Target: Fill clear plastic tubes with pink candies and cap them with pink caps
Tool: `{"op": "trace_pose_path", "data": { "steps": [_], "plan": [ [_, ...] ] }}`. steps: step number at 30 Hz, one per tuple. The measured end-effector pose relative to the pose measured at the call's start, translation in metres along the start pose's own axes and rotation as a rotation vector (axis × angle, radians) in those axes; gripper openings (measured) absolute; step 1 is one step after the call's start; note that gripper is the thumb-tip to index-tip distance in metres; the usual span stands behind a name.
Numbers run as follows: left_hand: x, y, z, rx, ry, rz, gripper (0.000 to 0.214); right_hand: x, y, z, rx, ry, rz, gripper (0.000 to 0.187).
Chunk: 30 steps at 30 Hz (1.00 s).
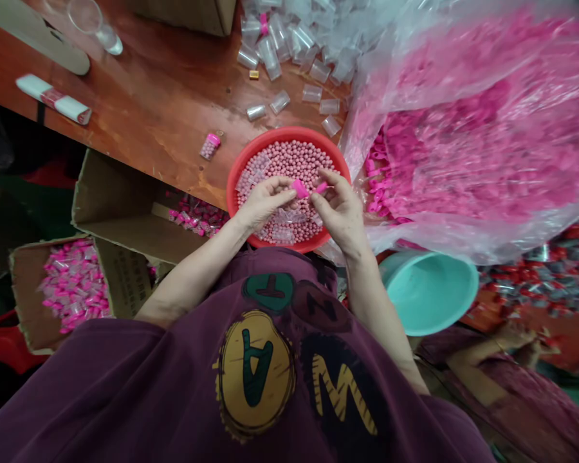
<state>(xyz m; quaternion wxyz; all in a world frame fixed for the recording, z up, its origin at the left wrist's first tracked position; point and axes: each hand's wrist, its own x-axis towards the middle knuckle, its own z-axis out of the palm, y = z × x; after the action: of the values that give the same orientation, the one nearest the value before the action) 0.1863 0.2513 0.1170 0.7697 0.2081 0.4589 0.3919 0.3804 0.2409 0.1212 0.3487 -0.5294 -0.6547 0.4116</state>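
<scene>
Over a red basin (231,186) of pink beads (302,157), both my hands hold one bright pink plastic cap (300,188) with a narrow tab. My left hand (269,202) pinches the wider cap part between thumb and fingers. On the other side, my right hand (338,209) grips the tab end with thumb and forefinger. Several clear plastic tubes (289,217) lie among the beads, partly under my hands. A finished-looking small bottle (210,146) with a pink cap and beads inside lies on the table left of the basin.
Clear cups (270,58) are heaped at the back of the wooden table (174,96). A plastic bag (415,77) of pink caps spreads at right, above a turquoise basin (429,289). Cardboard boxes (110,199) stand at left. A co-worker's arm (482,366) shows at lower right.
</scene>
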Motion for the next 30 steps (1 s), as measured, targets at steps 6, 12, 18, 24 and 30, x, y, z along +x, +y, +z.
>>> {"op": "trace_pose_path", "data": {
  "steps": [6, 12, 18, 24, 30],
  "plan": [
    [-0.005, -0.003, 0.001, 0.070, 0.095, 0.003, 0.028, -0.005, -0.007, 0.017, -0.182, -0.055, -0.039, 0.031],
    [-0.014, -0.013, 0.015, 0.014, 0.249, -0.027, 0.017, -0.014, -0.003, 0.043, -0.409, -0.079, 0.034, 0.072],
    [-0.012, -0.017, 0.012, 0.001, 0.200, -0.043, 0.029, -0.013, 0.021, 0.051, -0.453, -0.003, -0.056, 0.063],
    [-0.013, -0.021, 0.002, -0.013, 0.194, -0.052, 0.026, -0.016, 0.019, 0.061, -0.554, -0.023, -0.122, 0.055],
    [-0.032, -0.029, -0.029, 0.150, 0.358, 0.050, 0.030, -0.016, 0.004, 0.100, -0.407, -0.183, 0.029, 0.056]
  ]
}}
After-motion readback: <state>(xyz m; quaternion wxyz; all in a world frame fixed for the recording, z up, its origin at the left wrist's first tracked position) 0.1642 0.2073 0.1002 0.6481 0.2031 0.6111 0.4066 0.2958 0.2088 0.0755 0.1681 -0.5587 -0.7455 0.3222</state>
